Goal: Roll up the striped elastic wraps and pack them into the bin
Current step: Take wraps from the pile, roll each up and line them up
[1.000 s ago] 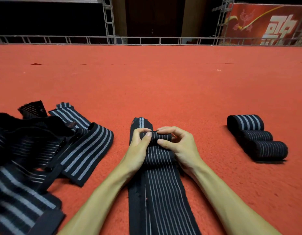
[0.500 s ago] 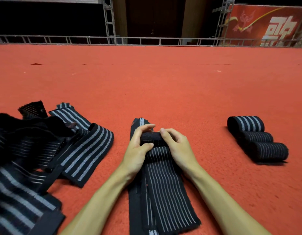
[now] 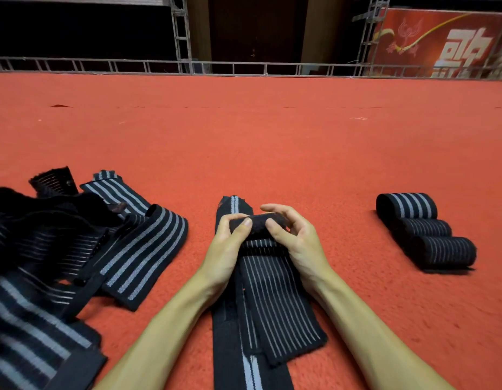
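Note:
A black elastic wrap with thin grey stripes (image 3: pixel 275 311) lies lengthwise on the red carpet in front of me. Its far end is wound into a small tight roll (image 3: pixel 258 224). My left hand (image 3: pixel 225 249) pinches the roll's left end with thumb and fingers. My right hand (image 3: pixel 297 240) grips its right end, fingers curled over the top. Under it lies another flat black wrap (image 3: pixel 230 327) with a grey centre stripe. Three finished rolls (image 3: pixel 424 229) sit side by side to the right. No bin is in view.
A tangled heap of unrolled striped wraps (image 3: pixel 55 254) covers the carpet at the left. Red carpet (image 3: pixel 258 142) stretches ahead to a metal truss rail (image 3: pixel 244 67). A red banner (image 3: pixel 446 40) hangs at the back right.
The roll has grown as both hands turned it toward me. The loose tail has drawn in, so its near end now shows on the carpet.

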{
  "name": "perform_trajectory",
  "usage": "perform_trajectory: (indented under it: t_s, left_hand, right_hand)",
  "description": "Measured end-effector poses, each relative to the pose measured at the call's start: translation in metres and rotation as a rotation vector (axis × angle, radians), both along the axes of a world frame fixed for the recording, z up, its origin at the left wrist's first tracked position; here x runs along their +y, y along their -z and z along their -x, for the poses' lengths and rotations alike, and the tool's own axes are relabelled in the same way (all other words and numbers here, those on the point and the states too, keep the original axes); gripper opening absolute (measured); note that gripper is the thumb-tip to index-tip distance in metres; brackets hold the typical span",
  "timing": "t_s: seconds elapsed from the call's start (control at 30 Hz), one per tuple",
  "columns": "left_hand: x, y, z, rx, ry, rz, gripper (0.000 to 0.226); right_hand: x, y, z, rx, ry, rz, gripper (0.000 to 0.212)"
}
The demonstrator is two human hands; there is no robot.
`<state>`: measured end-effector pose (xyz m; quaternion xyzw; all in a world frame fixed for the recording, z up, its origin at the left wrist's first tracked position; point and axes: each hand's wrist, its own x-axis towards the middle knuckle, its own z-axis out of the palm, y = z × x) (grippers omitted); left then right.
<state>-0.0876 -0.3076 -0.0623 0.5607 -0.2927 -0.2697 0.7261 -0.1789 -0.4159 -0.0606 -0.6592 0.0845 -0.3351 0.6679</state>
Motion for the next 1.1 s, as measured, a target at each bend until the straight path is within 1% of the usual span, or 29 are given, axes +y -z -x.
perform_trajectory:
  t_s: [0.13, 0.23, 0.3, 0.33, 0.43, 0.53, 0.6, 0.67, 0.77, 0.87, 0.9, 0.97, 1.0, 1.1]
  left_hand:
    - [0.001, -0.004, -0.002, 0.057, -0.164, 0.044, 0.016]
    - [0.004, -0.006, -0.009, 0.147, -0.271, 0.057, 0.022]
    - [0.006, -0.007, -0.014, 0.213, -0.311, 0.063, 0.028]
    - [0.006, -0.008, -0.015, 0.237, -0.322, 0.064, 0.031]
    - [0.008, -0.010, -0.017, 0.248, -0.320, 0.048, 0.031]
    - [0.010, -0.013, -0.018, 0.193, -0.291, 0.018, 0.026]
    - [0.012, -0.014, -0.019, 0.165, -0.236, 0.004, 0.028]
    - [0.013, -0.015, -0.017, 0.158, -0.148, 0.017, 0.031]
    - [0.013, -0.014, -0.013, 0.087, -0.032, 0.024, 0.037]
    - [0.014, -0.016, -0.008, 0.005, 0.063, 0.034, 0.042]
    - [0.014, -0.016, -0.007, -0.009, 0.095, 0.040, 0.043]
    - [0.015, -0.016, -0.005, -0.029, 0.168, 0.054, 0.048]
    - [0.015, -0.015, -0.004, -0.045, 0.194, 0.060, 0.051]
    - [0.013, -0.014, -0.001, -0.039, 0.209, 0.046, 0.059]
  right_hand:
    - [0.000, 0.002, -0.005, 0.199, 0.095, 0.101, 0.044]
    - [0.005, 0.003, -0.006, 0.356, 0.040, 0.150, 0.035]
    - [0.007, 0.003, -0.006, 0.363, -0.014, 0.148, 0.023]
    - [0.009, 0.002, -0.006, 0.351, -0.030, 0.140, 0.022]
    - [0.010, -0.004, -0.004, 0.373, -0.069, 0.139, 0.039]
    - [0.008, -0.006, 0.001, 0.369, -0.209, 0.024, 0.061]
    - [0.008, -0.009, 0.004, 0.344, -0.268, -0.065, 0.069]
    - [0.008, -0.010, 0.005, 0.303, -0.277, -0.127, 0.063]
    - [0.009, -0.009, 0.001, 0.251, -0.152, -0.124, 0.051]
    - [0.009, -0.010, -0.001, 0.259, 0.025, 0.005, 0.052]
    - [0.009, -0.011, -0.001, 0.281, 0.071, 0.047, 0.053]
    - [0.008, -0.010, -0.003, 0.332, 0.162, 0.129, 0.064]
    - [0.006, -0.009, -0.004, 0.352, 0.194, 0.159, 0.063]
    - [0.006, -0.009, -0.005, 0.323, 0.185, 0.161, 0.034]
